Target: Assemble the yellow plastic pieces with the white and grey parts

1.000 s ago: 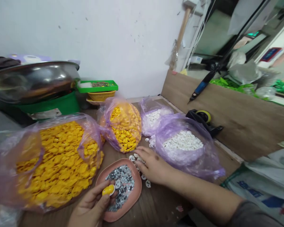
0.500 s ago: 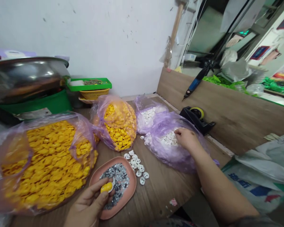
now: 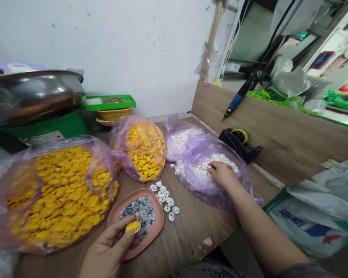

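My left hand [image 3: 110, 249] pinches a small yellow plastic piece [image 3: 132, 226] over a pink plate [image 3: 159, 216] heaped with small grey discs. My right hand [image 3: 223, 173] reaches into an open purple bag of white round pieces [image 3: 203, 185], fingers curled down among them; what they hold is hidden. A little cluster of loose white pieces [image 3: 164, 197] lies on the wooden table between the plate and that bag.
A big purple bag of yellow pieces [image 3: 55, 193] sits at left, a smaller one [image 3: 142, 150] behind the plate, another bag of white pieces [image 3: 179, 137] further back. A steel bowl [image 3: 31, 94], green tray [image 3: 110, 102], tape dispenser [image 3: 239, 141] and wooden partition [image 3: 278, 135] surround them.
My right hand left the loose white pieces beside the plate and moved into the bag of white pieces. My left hand kept its pinch on the yellow piece.
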The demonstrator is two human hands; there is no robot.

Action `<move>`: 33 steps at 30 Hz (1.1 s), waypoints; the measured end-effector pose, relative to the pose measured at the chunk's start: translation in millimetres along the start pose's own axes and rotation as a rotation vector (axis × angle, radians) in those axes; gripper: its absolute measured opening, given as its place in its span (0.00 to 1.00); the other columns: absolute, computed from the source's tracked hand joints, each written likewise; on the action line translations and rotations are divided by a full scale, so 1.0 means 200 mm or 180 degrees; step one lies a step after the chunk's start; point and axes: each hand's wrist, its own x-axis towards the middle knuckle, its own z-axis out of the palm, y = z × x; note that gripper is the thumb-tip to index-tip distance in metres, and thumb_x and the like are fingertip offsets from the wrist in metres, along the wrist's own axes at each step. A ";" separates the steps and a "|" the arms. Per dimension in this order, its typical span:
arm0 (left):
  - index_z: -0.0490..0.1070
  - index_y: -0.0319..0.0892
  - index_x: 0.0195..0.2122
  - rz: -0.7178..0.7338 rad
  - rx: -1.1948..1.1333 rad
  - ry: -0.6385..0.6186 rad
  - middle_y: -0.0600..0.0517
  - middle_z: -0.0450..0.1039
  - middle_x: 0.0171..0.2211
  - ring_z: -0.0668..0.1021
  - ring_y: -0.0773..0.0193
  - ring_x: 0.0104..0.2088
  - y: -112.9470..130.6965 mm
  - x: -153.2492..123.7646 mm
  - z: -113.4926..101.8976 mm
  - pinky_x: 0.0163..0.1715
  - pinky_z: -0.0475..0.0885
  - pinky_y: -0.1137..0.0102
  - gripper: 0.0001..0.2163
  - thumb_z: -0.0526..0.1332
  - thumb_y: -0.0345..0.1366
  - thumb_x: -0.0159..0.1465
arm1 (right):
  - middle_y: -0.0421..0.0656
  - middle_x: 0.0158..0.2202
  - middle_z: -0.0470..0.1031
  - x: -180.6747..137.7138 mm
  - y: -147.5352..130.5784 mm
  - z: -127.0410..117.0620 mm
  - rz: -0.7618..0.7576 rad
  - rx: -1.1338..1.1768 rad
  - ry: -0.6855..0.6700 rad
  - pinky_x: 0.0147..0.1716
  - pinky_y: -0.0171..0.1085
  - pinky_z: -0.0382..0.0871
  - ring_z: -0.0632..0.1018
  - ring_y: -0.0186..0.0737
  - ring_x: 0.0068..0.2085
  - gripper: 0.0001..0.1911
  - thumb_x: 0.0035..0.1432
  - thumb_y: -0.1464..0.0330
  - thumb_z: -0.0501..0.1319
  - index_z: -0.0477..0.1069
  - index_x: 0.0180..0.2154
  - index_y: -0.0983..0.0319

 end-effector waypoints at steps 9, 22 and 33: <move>0.76 0.42 0.29 -0.0068 -0.0050 0.0002 0.53 0.78 0.26 0.77 0.68 0.24 -0.01 0.01 0.00 0.25 0.73 0.81 0.22 0.73 0.38 0.30 | 0.35 0.19 0.68 -0.03 0.07 0.03 0.0416 0.1978 0.0312 0.25 0.36 0.66 0.70 0.34 0.21 0.12 0.44 0.66 0.56 0.72 0.33 0.62; 0.77 0.42 0.29 -0.0041 -0.0098 0.0004 0.51 0.78 0.26 0.77 0.65 0.24 -0.04 0.04 -0.02 0.24 0.74 0.78 0.21 0.73 0.37 0.30 | 0.33 0.19 0.69 -0.03 0.06 0.03 0.0961 0.3896 0.0031 0.15 0.25 0.60 0.71 0.28 0.20 0.15 0.33 0.71 0.68 0.66 0.26 0.61; 0.77 0.42 0.29 -0.0051 -0.0073 0.0077 0.52 0.78 0.26 0.77 0.67 0.23 -0.04 0.05 -0.02 0.24 0.73 0.79 0.21 0.73 0.38 0.30 | 0.35 0.20 0.70 -0.04 0.02 0.01 0.0995 0.3925 -0.0042 0.16 0.27 0.61 0.72 0.31 0.20 0.08 0.46 0.66 0.63 0.65 0.29 0.59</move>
